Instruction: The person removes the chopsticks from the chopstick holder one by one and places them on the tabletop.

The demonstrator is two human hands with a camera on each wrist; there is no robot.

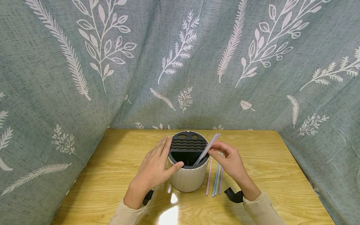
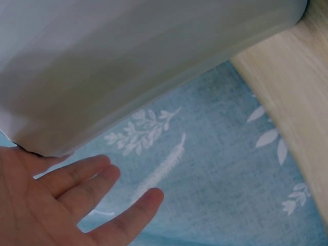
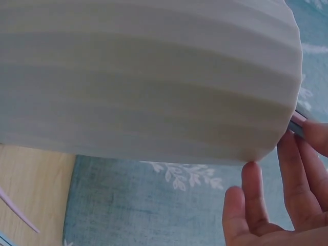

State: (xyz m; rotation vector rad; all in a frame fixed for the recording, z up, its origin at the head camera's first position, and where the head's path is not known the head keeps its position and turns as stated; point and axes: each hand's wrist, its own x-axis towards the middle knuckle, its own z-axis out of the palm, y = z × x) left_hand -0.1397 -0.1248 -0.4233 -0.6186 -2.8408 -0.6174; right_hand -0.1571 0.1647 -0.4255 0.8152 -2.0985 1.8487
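A round white ribbed holder (image 1: 187,179) with a black top insert (image 1: 188,143) stands on the table. The insert has two round holes, wavy slots and one large dark opening. My left hand (image 1: 156,168) rests against the holder's left side, fingers straight and thumb over the front rim; in the left wrist view its fingers (image 2: 84,179) spread beside the wall. With thumb and fingers my right hand (image 1: 228,159) pinches a few pale straws (image 1: 206,149) at the right rim. They lean to the right, their lower ends inside the large opening.
Several pink, blue and purple straws (image 1: 217,178) lie on the wooden table (image 1: 267,168) just right of the holder, partly below my right hand. A blue-green leaf-patterned curtain (image 1: 208,103) encloses the table at the back and both sides.
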